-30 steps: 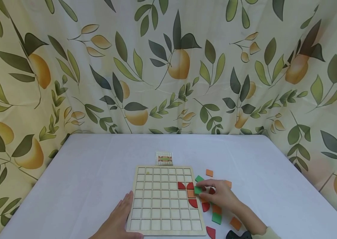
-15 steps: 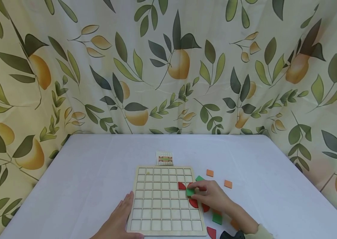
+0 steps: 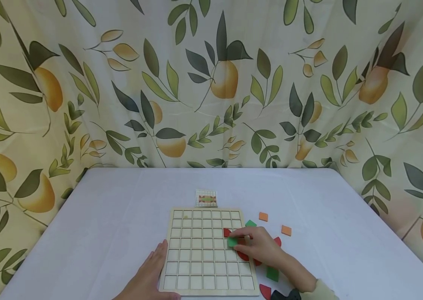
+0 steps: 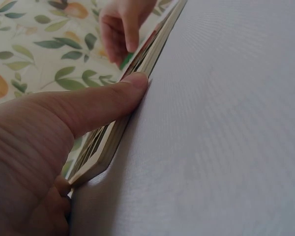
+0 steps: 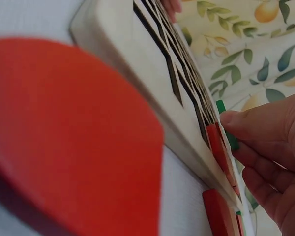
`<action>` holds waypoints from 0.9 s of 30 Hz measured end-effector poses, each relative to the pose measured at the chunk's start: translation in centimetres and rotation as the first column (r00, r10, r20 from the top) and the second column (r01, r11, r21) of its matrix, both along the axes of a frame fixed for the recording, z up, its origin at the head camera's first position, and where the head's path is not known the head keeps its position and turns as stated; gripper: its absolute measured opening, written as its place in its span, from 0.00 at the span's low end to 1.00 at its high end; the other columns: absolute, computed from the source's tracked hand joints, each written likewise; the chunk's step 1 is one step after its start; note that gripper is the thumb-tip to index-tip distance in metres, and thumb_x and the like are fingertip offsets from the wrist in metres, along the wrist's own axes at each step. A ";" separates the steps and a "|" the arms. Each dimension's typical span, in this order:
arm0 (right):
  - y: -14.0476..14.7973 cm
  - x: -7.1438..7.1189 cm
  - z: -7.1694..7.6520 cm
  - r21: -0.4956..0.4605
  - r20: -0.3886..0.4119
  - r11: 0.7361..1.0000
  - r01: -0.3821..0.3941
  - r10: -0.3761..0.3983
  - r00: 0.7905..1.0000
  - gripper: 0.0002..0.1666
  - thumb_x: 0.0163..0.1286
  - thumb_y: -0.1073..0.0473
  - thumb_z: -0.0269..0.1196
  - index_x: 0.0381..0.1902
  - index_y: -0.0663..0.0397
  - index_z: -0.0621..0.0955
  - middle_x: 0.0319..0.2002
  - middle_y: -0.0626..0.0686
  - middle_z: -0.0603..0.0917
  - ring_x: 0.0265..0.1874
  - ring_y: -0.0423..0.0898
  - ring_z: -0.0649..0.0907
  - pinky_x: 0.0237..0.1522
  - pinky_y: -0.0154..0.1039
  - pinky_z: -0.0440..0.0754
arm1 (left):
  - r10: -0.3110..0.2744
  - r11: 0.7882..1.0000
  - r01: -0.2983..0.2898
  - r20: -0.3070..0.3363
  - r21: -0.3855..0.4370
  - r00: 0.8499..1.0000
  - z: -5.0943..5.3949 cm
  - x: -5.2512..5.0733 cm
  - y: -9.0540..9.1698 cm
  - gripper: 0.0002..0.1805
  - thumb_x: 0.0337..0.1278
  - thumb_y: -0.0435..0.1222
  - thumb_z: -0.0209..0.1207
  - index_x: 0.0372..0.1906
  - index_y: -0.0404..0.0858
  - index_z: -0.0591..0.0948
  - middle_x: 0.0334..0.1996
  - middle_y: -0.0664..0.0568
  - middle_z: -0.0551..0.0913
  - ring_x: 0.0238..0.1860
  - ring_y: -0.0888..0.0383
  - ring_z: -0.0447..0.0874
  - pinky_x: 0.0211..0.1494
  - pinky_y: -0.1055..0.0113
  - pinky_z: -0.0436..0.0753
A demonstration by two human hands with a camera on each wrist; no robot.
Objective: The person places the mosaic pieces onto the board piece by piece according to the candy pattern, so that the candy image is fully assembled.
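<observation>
My right hand (image 3: 259, 246) pinches a green square tile (image 3: 231, 242) between thumb and fingers, over the right part of a wooden grid board (image 3: 191, 268). The right wrist view shows the green tile (image 5: 231, 140) tilted on edge above the board. Red quarter-round pieces lie in the grid, one red piece (image 3: 227, 232) left of the fingertips and another red piece (image 3: 243, 256) below them; the hand hides neighbouring cells. At the board's near left corner, my left hand (image 3: 146, 271) rests with fingers along the left side and thumb (image 4: 110, 104) pressed against the near edge.
A small pattern card (image 3: 206, 198) lies behind the board. Right of the board are orange squares, such as this orange tile (image 3: 286, 230), a green tile (image 3: 272, 273) and a red quarter-round piece (image 3: 265, 291). A patterned curtain (image 3: 211, 83) hangs behind the white table (image 3: 102, 216).
My right hand has moved left with the green tile, from the board's right edge to over the grid's second column from the right. The left hand stays at the corner.
</observation>
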State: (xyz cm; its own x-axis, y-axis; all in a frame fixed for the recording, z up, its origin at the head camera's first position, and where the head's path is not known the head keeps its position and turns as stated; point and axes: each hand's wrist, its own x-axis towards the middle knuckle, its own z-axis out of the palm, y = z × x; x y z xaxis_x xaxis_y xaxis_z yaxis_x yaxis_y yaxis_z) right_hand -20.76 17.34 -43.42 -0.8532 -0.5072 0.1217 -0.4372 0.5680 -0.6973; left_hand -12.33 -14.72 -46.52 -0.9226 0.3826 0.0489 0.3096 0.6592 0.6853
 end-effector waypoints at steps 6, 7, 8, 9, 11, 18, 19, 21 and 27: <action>-0.1 -0.1 -0.2 -0.001 -0.032 1.000 -0.013 0.013 0.999 0.15 0.57 0.58 0.68 0.44 0.47 0.84 0.42 0.38 0.82 0.44 0.38 0.78 0.46 0.42 0.77 | -0.001 1.000 0.001 -0.013 -0.003 1.000 -0.2 -0.1 -0.1 0.71 0.29 0.65 0.65 0.69 0.25 0.43 0.69 0.36 0.49 0.69 0.42 0.43 0.58 0.89 0.29; -0.1 0.0 -0.2 0.000 -0.034 1.000 -0.015 0.015 0.999 0.15 0.57 0.58 0.68 0.44 0.47 0.84 0.42 0.38 0.82 0.45 0.38 0.78 0.45 0.42 0.77 | -0.001 1.000 0.001 -0.012 -0.005 1.000 -0.2 -0.1 -0.1 0.71 0.29 0.65 0.65 0.69 0.25 0.43 0.69 0.36 0.49 0.69 0.42 0.43 0.58 0.89 0.29; -0.1 0.0 -0.2 -0.001 -0.033 1.000 -0.015 0.015 0.999 0.15 0.57 0.58 0.68 0.44 0.47 0.83 0.42 0.38 0.82 0.45 0.38 0.78 0.46 0.42 0.77 | 0.000 1.000 0.000 -0.011 -0.005 1.000 -0.2 -0.1 -0.1 0.71 0.28 0.65 0.65 0.69 0.25 0.43 0.69 0.36 0.49 0.69 0.42 0.43 0.58 0.89 0.29; -0.1 0.0 -0.2 -0.002 -0.029 1.000 -0.015 0.015 0.999 0.16 0.57 0.58 0.68 0.44 0.47 0.83 0.43 0.39 0.82 0.45 0.38 0.77 0.46 0.42 0.77 | 0.001 1.000 -0.001 -0.009 -0.005 1.000 -0.2 -0.1 -0.1 0.71 0.28 0.66 0.65 0.69 0.25 0.43 0.69 0.36 0.49 0.69 0.42 0.43 0.57 0.89 0.29; -0.1 0.0 -0.2 -0.008 -0.022 1.000 -0.016 0.016 1.000 0.16 0.56 0.58 0.68 0.44 0.48 0.83 0.43 0.39 0.82 0.46 0.39 0.77 0.46 0.42 0.77 | 0.000 1.000 0.000 -0.006 -0.005 1.000 -0.2 0.0 -0.1 0.71 0.28 0.66 0.65 0.69 0.25 0.44 0.69 0.36 0.49 0.69 0.42 0.43 0.57 0.89 0.29; -0.2 -0.1 -0.3 -0.017 -0.032 0.999 -0.034 0.033 0.999 0.16 0.56 0.60 0.68 0.44 0.49 0.83 0.44 0.41 0.82 0.47 0.41 0.78 0.48 0.44 0.77 | 0.005 1.000 -0.005 0.007 0.005 1.000 -0.1 0.0 -0.1 0.71 0.28 0.65 0.66 0.69 0.26 0.43 0.69 0.37 0.49 0.69 0.43 0.43 0.57 0.89 0.30; -0.2 -0.1 -0.3 -0.018 -0.034 0.999 -0.035 0.035 0.999 0.16 0.56 0.59 0.68 0.44 0.49 0.83 0.44 0.42 0.82 0.47 0.41 0.78 0.48 0.44 0.77 | 0.004 1.000 -0.004 0.010 0.005 1.000 -0.1 0.0 -0.1 0.71 0.28 0.65 0.66 0.69 0.26 0.43 0.69 0.37 0.48 0.69 0.43 0.43 0.57 0.89 0.30; -0.3 -0.1 -0.2 -0.025 -0.023 0.999 -0.033 0.033 0.999 0.16 0.56 0.58 0.68 0.44 0.49 0.83 0.44 0.42 0.82 0.48 0.42 0.78 0.49 0.44 0.77 | 0.004 1.000 -0.004 0.018 0.007 1.000 0.0 0.1 -0.1 0.71 0.28 0.65 0.66 0.69 0.26 0.43 0.69 0.37 0.48 0.69 0.43 0.42 0.57 0.89 0.29; -0.3 0.0 -0.1 -0.083 0.043 0.997 -0.006 0.010 0.999 0.15 0.55 0.58 0.69 0.43 0.47 0.84 0.43 0.44 0.83 0.48 0.45 0.78 0.48 0.45 0.77 | 0.002 1.000 -0.002 0.048 0.005 0.999 0.2 0.1 -0.1 0.71 0.29 0.64 0.66 0.70 0.27 0.41 0.70 0.37 0.47 0.69 0.43 0.40 0.56 0.89 0.28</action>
State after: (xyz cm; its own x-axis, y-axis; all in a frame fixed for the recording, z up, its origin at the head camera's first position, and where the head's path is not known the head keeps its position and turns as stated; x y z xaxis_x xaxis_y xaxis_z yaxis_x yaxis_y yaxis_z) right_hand -20.79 17.00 -43.55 -0.8546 -0.5036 0.1268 -0.4100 0.5044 -0.7599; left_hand -12.26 -14.84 -46.31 -0.9247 0.3807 0.0067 0.2752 0.6561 0.7027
